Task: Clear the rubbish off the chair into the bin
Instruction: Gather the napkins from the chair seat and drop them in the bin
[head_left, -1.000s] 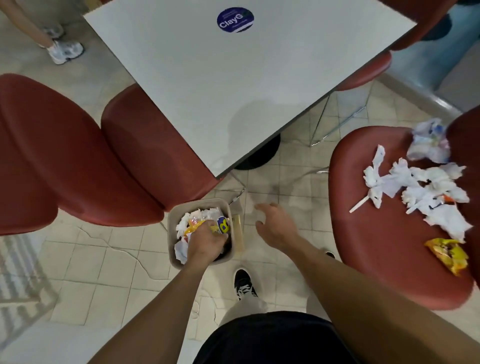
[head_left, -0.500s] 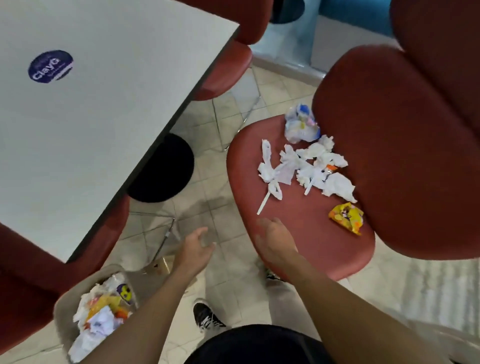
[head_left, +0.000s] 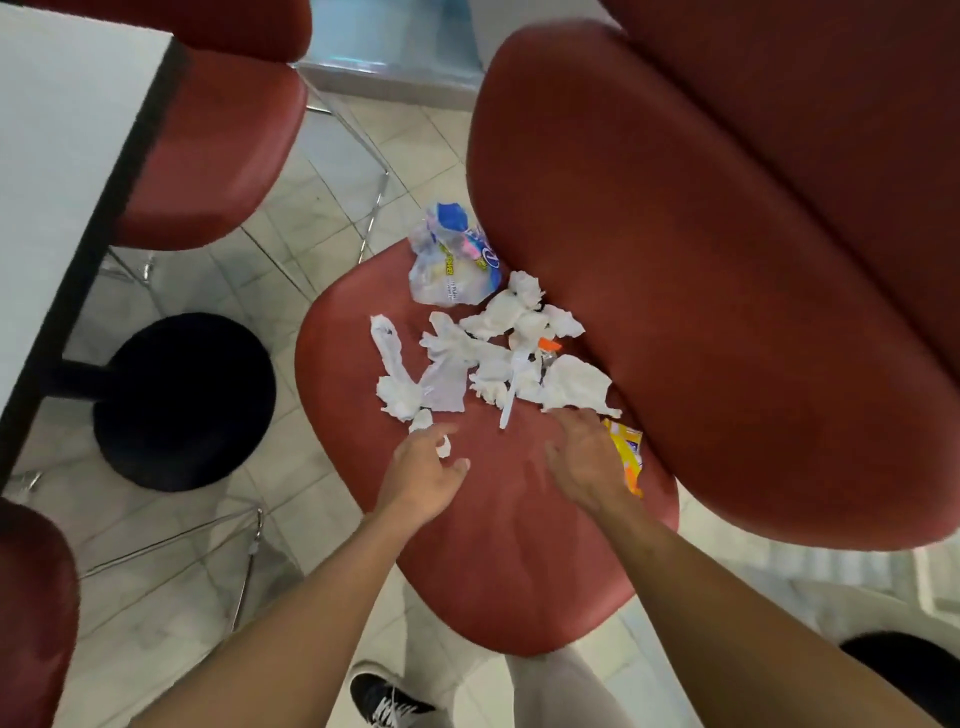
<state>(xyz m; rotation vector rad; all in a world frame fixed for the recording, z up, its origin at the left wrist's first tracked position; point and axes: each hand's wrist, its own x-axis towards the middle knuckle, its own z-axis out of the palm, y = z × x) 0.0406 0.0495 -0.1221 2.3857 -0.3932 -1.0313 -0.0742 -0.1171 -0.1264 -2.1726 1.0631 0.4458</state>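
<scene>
A red chair seat (head_left: 498, 561) carries rubbish: several crumpled white tissues (head_left: 498, 343), a white plastic fork (head_left: 511, 389), a clear printed plastic bag (head_left: 454, 260) at the back and a yellow wrapper (head_left: 626, 452) on the right. My left hand (head_left: 423, 475) hovers open over the seat, its fingers just short of a small tissue scrap (head_left: 441, 447). My right hand (head_left: 584, 460) is spread open over the seat, beside the yellow wrapper and just below a large tissue (head_left: 576, 387). The bin is out of view.
The chair's red backrest (head_left: 727, 286) rises on the right. A white table (head_left: 57, 156) with a black round base (head_left: 182, 400) stands at the left. Two more red chairs (head_left: 218, 145) sit behind and left. My shoe (head_left: 384, 699) is on the tiled floor.
My view has swung from the bin to the littered chair. Both hands, the left one having left the bin empty, moved forward over the seat to the edge of the rubbish.
</scene>
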